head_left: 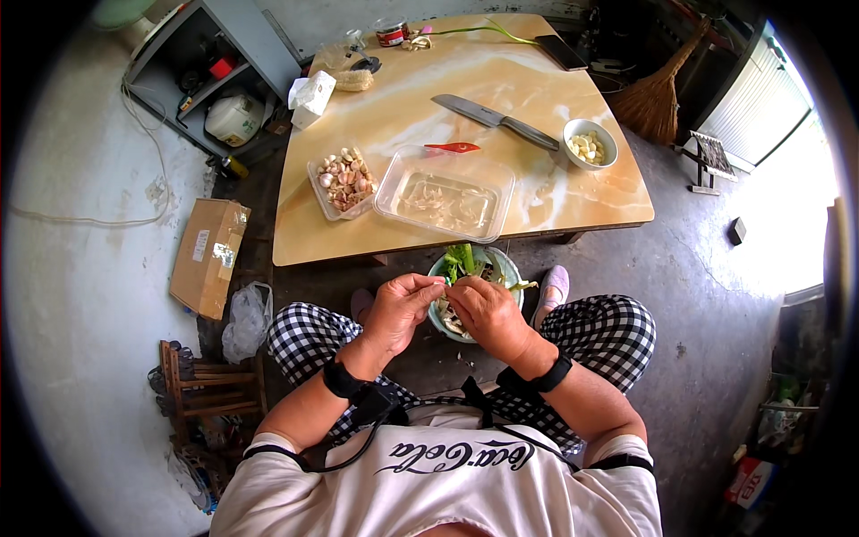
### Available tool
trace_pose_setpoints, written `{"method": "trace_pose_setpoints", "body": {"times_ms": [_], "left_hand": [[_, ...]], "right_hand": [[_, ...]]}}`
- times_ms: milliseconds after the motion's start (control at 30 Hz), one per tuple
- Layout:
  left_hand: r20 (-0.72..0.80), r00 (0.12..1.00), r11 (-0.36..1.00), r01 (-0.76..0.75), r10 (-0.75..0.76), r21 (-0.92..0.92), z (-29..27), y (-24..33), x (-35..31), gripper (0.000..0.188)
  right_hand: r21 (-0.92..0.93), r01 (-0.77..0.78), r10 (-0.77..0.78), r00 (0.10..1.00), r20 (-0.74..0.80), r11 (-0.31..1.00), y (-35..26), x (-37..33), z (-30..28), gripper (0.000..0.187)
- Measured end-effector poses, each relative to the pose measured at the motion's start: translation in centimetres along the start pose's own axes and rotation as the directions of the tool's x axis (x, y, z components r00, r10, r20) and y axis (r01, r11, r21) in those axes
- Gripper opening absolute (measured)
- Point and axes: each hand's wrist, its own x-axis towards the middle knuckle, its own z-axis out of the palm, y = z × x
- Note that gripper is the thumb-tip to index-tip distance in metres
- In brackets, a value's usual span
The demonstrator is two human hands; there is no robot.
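Ahead, unpeeled garlic (344, 182) is sitting in a clear tub (352, 212) on the counter (564, 201). We are apparently peeling a small clove (445, 284), left hand (400, 309) and right hand (489, 315) meeting over a scrap basin (511, 268), each grip seemingly clamped on it. Next, it is probably calling for dropping, bared, into the white bowl (591, 166), right.

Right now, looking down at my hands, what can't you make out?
- Head view: what, if anything, the bare left hand and bare right hand pinch; the hands themselves cover it.
- Head view: the bottom of the round pale-green container; green and pale vegetable scraps hide it.
- Head view: the pale-green object at upper left; the top edge cuts it off.
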Motion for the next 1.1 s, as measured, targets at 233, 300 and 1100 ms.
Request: {"method": "trace_pose_setpoints", "body": {"times_ms": [233, 300, 1100], "left_hand": [[-0.013, 1.000, 0.999, 0.001, -0.001, -0.036, 0.5, -0.3, -0.2, 0.010], [-0.028, 0.999, 0.999, 0.034, -0.034, -0.019, 0.7, -0.4, -0.3, 0.011], [0.034, 0.999, 0.998, 0.042, -0.041, -0.056, 0.0, -0.1, -0.1, 0.010]], "right_hand": [[0.050, -0.038, 0.038, 0.999, -0.011, 0.998, 0.2, -0.3, 0.6, 0.016], [0.041, -0.048, 0.048, 0.999, 0.007, 0.998, 0.2, -0.3, 0.5, 0.016], [0.167, -0.116, 0.119, 0.993, -0.004, 0.979, -0.4, 0.0, 0.1, 0.014]]}}
